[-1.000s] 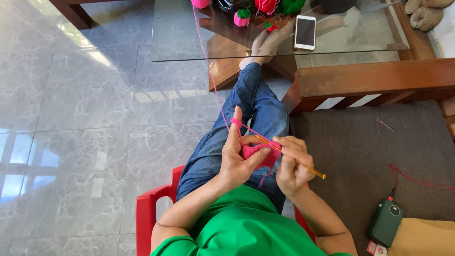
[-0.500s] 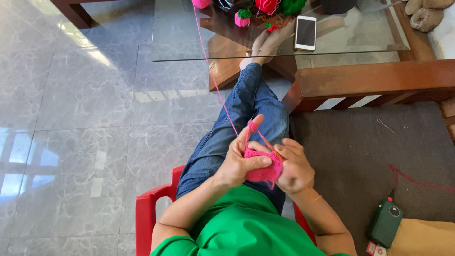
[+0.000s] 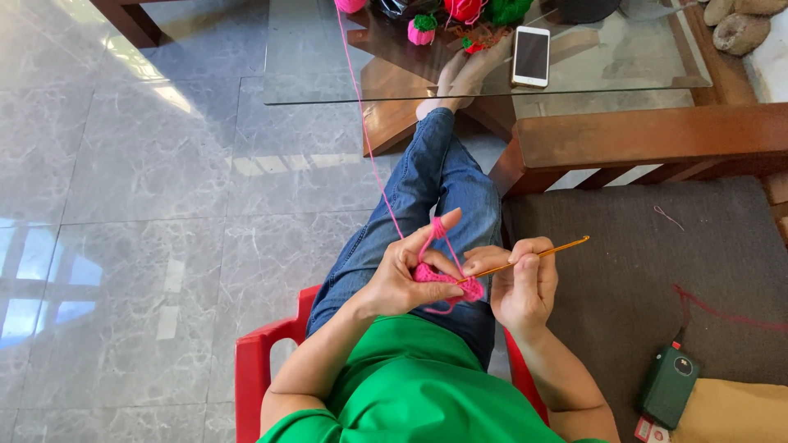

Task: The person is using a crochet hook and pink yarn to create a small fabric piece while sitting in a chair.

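Note:
My left hand [image 3: 406,275] pinches a small pink crochet piece [image 3: 447,285] over my lap, with the pink yarn strand [image 3: 367,139] looped over its raised index finger. The strand runs up to a pink yarn ball [image 3: 350,5] on the glass table. My right hand [image 3: 519,283] grips a thin golden crochet hook [image 3: 538,253] whose tip is in the pink piece and whose handle points up to the right. I sit on a red plastic chair [image 3: 264,361] in blue jeans and a green shirt.
A glass-topped table [image 3: 328,74] ahead carries a white phone [image 3: 531,55], a small pink and green crocheted strawberry [image 3: 422,30] and more yarn. A dark cushioned wooden bench [image 3: 657,246] stands at my right with a green device [image 3: 671,385] and red thread on it. Grey tiles lie left.
The hook went from pointing down-right, out of sight at half a second ago, to pointing up-right. My left index finger stayed raised with the yarn on it.

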